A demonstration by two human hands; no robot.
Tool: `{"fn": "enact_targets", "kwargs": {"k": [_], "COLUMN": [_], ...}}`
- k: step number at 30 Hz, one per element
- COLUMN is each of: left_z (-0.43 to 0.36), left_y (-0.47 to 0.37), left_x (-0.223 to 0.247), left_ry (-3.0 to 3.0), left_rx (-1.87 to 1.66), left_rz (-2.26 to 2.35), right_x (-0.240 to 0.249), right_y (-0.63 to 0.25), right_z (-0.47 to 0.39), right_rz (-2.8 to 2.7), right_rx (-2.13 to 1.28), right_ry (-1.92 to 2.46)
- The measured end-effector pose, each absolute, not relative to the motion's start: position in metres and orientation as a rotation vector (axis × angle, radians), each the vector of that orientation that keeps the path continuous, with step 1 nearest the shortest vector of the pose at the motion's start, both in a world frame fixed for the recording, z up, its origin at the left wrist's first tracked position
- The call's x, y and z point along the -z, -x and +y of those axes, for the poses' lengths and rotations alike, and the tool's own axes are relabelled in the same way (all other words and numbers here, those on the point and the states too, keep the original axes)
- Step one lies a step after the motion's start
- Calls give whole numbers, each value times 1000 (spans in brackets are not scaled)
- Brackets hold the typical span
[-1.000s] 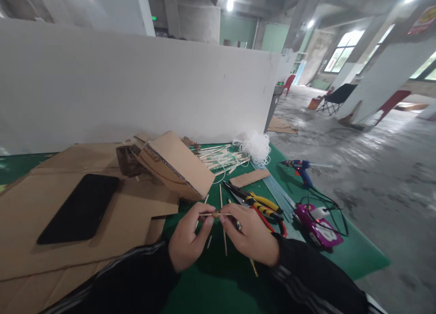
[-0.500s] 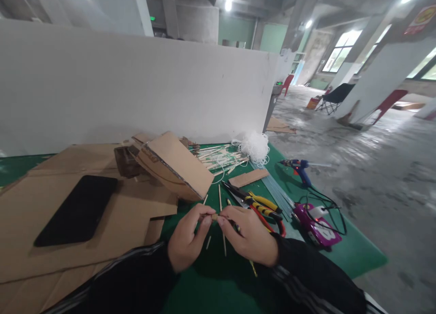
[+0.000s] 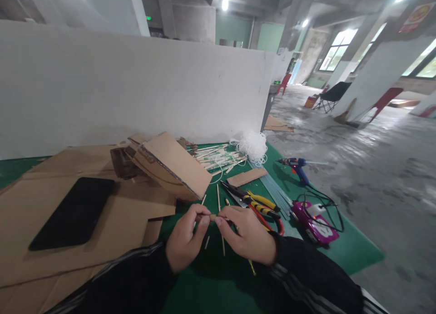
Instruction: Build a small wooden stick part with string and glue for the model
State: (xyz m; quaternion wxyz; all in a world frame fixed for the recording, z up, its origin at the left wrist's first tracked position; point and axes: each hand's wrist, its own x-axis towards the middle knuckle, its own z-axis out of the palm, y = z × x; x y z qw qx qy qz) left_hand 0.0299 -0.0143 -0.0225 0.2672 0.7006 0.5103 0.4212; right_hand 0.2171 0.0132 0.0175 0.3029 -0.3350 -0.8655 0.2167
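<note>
Both grips, the left hand's [image 3: 188, 236] and the right hand's [image 3: 248, 234], pinch a small brown piece [image 3: 213, 217] between them above the green table [image 3: 204, 286]. Thin sticks [image 3: 223, 246] lie below, yellow-handled pliers [image 3: 262, 199] near the right hand, a tilted cardboard box [image 3: 175, 161] beyond, a glue gun [image 3: 299, 169] farther right.

In front of one tilted cardboard box [image 3: 180, 161] are two hands, a left hand [image 3: 186, 239] and a right hand [image 3: 247, 234], with one small brown piece [image 3: 213, 217] between them and three loose wooden sticks [image 3: 218, 193] showing nearby. To the box's right come one glue gun [image 3: 299, 169], one purple power strip [image 3: 309, 222], one tangle of white cord [image 3: 254, 147], one flat cardboard strip [image 3: 247, 176], two hand tools [image 3: 262, 200] and piled sticks [image 3: 221, 159] (too overlapped to count). To its left lies one black slab [image 3: 73, 216].
</note>
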Motion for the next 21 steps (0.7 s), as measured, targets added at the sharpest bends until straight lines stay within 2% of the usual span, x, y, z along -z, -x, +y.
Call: {"fn": "enact_targets", "kwargs": {"k": [21], "left_z": [-16], "left_y": [-30], "left_x": [15], "left_ry": [-1966], "left_rx": [-1149], "left_rz": [1285], "right_x": [-17], "right_y": [-217], "right_z": [14], "right_rz": [-2279], "right_rx": [-619], "right_ry": [862]}}
